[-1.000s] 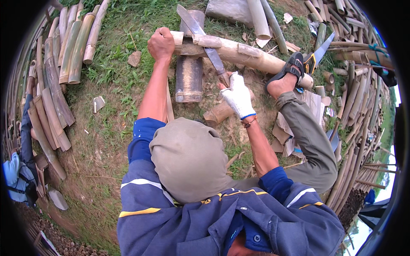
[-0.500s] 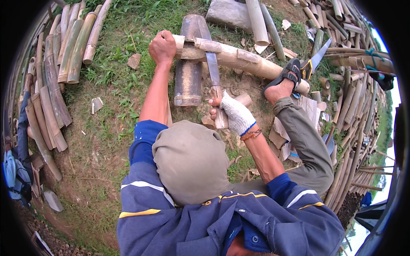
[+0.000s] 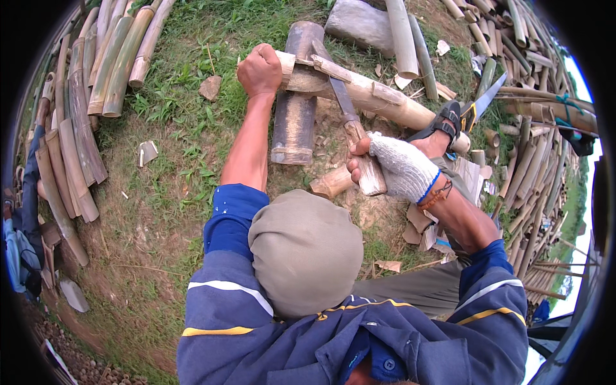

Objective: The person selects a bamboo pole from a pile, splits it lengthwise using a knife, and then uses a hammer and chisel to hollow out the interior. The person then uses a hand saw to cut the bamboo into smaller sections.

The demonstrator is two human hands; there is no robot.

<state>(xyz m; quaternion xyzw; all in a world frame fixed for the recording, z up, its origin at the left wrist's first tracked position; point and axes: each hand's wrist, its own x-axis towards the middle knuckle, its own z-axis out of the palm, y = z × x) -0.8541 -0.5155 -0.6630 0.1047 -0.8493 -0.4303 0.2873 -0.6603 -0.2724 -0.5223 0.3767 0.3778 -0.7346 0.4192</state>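
Note:
My left hand [image 3: 260,69], bare, is closed around a pale bamboo piece [image 3: 287,63] whose cut end shows beside my fingers. A long bamboo pole [image 3: 385,101] lies next to it, crossing over a dark upright-lying bamboo log [image 3: 294,125]. My right hand [image 3: 401,168] wears a white knitted glove with bare fingertips and grips the wooden handle of a machete [image 3: 340,93]. The blade slants up and left across the pole, near a split strip [image 3: 332,68] on top of it; whether it touches is hard to tell. My sandalled foot [image 3: 441,131] is against the pole's right end.
A saw [image 3: 486,96] with a yellow and black handle lies beyond my foot. A short bamboo offcut [image 3: 330,182] is on the ground below the log. Bamboo poles [image 3: 122,64] are stacked at the left, and more [image 3: 539,173] at the right. A grey block [image 3: 359,27] lies at the back.
My right hand and the machete have moved to the right, and the handle now tilts more outward. My left hand stays closed at the bamboo piece. The whole view has shifted slightly.

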